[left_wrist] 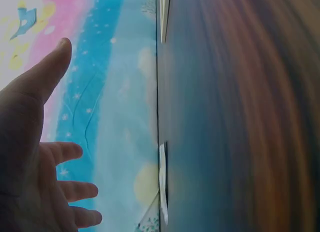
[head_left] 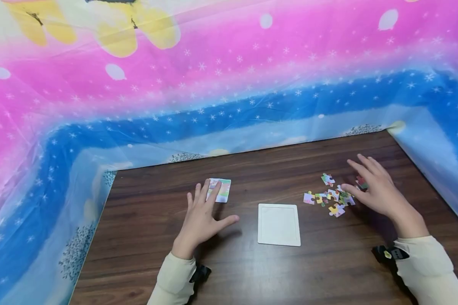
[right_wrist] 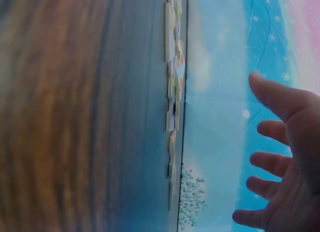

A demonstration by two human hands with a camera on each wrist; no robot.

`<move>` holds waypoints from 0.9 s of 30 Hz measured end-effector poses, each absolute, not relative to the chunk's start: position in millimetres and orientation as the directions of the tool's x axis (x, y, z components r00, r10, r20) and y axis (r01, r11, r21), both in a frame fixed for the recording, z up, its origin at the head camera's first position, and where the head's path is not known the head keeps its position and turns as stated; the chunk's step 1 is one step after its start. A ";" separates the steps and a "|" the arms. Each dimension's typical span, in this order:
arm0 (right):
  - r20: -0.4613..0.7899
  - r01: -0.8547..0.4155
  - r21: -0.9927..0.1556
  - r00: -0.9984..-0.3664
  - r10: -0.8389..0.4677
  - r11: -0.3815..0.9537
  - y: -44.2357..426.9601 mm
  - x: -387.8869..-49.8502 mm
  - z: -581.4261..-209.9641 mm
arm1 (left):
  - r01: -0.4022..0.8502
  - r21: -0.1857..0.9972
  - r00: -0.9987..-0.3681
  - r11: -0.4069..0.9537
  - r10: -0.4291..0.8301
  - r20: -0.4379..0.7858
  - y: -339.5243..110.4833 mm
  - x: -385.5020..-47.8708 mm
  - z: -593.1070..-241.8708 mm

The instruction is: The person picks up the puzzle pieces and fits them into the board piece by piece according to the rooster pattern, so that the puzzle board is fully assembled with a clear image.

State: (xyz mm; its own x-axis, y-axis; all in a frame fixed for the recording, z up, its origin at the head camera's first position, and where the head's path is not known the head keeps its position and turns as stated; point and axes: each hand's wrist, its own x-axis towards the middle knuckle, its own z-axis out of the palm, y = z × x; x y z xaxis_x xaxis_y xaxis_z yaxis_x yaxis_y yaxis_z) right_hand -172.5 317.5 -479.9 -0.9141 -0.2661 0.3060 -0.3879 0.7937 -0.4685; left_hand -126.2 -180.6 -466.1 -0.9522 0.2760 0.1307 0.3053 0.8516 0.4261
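Beginning at the left, the left hand [head_left: 202, 222] is wide, with fingers spread and holding nothing, and it covers part of the picture card [head_left: 224, 190]; if it came down carelessly, I think it could push this thin card askew. In the middle, the white square tray [head_left: 279, 224] might slide if a sleeve or finger bumped it, because nothing holds it on the surface [head_left: 149, 203]. At the right, the right hand [head_left: 379, 192] is also wide and without any object, beside the jigsaw pieces [head_left: 333, 195]; a broad sweep could scatter them, and fingers could catch two at once, since they lie so close together. As for the look, the card is small, with pastel pink and green print. The tray is plain, with a thin line inside its border. The pieces are pink, yellow, green and white, with knobs and notches; a reddish piece [head_left: 361, 182] is partly hidden by the right hand.
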 end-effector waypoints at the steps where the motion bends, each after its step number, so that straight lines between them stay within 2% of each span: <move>1: 0.307 -0.391 -0.477 -0.914 -0.267 0.787 317.4 -173.2 -479.8 | 0.317 0.445 -0.948 0.838 0.285 0.138 -178.3 -127.7 -467.2; 9: 0.306 -0.409 -0.509 -0.908 -0.286 0.758 311.0 -182.3 -473.5 | 0.348 0.676 -0.919 0.649 0.377 0.111 -154.6 -137.4 -472.0; 13: 0.329 -0.419 -0.500 -0.901 -0.281 0.758 309.0 -186.3 -470.6 | 0.340 0.746 -0.905 0.573 0.415 0.094 -140.1 -139.7 -474.9; 16: 0.300 -0.410 -0.490 -0.908 -0.292 0.770 305.7 -185.6 -471.2 | 0.339 0.777 -0.887 0.530 0.454 0.077 -131.1 -140.3 -480.4; 22: 0.147 -0.376 -0.474 -0.925 -0.349 0.796 296.3 -182.2 -476.0 | 0.334 0.785 -0.858 0.521 0.513 0.025 -121.4 -139.0 -497.5; 27: 0.078 -0.380 -0.454 -0.918 -0.389 0.806 292.3 -183.2 -481.3 | 0.399 0.669 -0.837 0.628 0.546 -0.014 -113.9 -134.2 -510.6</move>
State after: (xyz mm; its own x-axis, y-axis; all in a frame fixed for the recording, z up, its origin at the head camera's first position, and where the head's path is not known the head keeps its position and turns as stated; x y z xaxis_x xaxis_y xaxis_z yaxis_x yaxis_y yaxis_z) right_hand -183.2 292.3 -481.3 -0.9179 -0.3892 0.0777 -0.3802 0.8061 -0.4535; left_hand -134.2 -113.9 -510.6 -0.8374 0.5464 -0.0138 0.3986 0.6278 0.6686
